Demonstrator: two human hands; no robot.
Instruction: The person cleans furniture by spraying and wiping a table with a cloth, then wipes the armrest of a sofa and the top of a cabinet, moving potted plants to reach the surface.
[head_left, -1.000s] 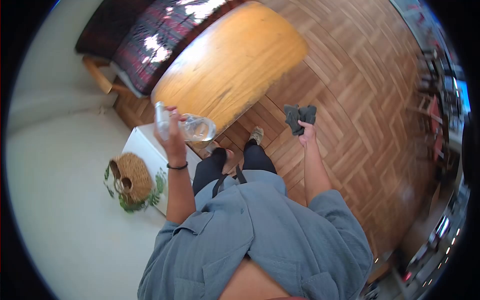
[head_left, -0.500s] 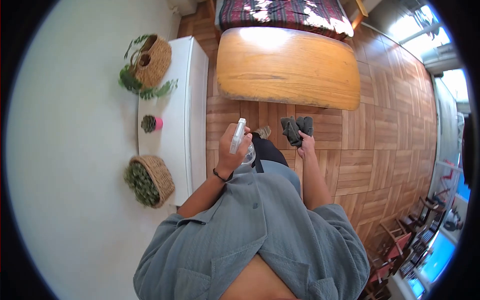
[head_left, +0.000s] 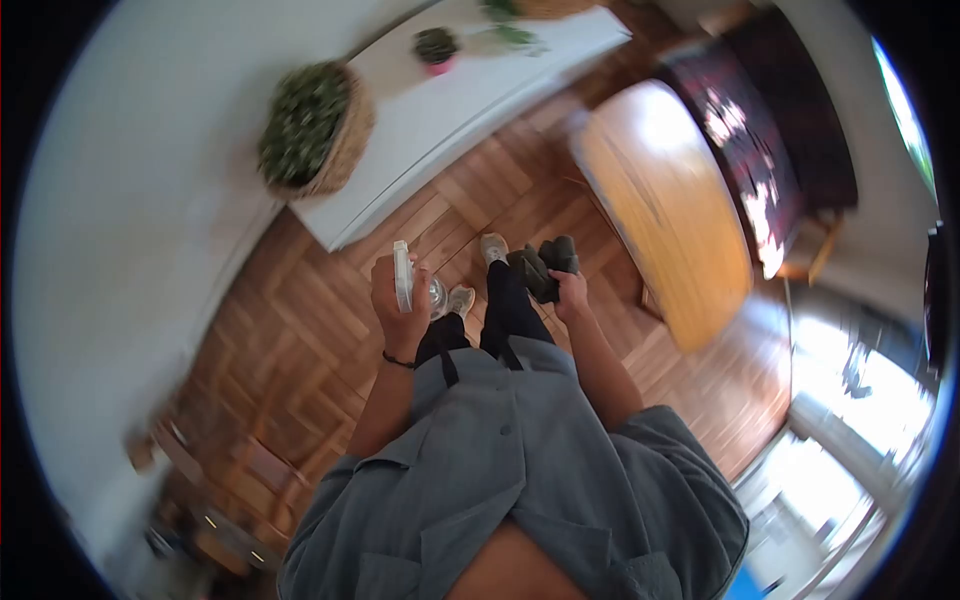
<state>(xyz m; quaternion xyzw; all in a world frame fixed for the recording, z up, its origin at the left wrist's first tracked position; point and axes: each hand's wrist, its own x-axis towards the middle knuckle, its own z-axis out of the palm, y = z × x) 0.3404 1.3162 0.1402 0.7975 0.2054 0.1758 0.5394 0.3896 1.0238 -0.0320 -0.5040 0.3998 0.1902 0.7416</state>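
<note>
My left hand point(head_left: 399, 308) is closed around a clear spray bottle point(head_left: 404, 277) with a white nozzle, held upright in front of my body. My right hand point(head_left: 572, 295) grips a bunched dark grey cloth point(head_left: 543, 267) at about the same height. Both hands hang over the parquet floor, above my feet. Neither hand touches any furniture.
A white low cabinet point(head_left: 470, 105) stands along the wall ahead, carrying a wicker basket of greenery point(head_left: 312, 130) and a small plant in a pink pot point(head_left: 436, 47). A wooden table point(head_left: 668, 205) lies to the right, with a patterned bench point(head_left: 765, 120) beyond it.
The view has swung round: the cabinet and table shifted to the upper part and right. Both hands keep their hold on the bottle and cloth, now closer to my body.
</note>
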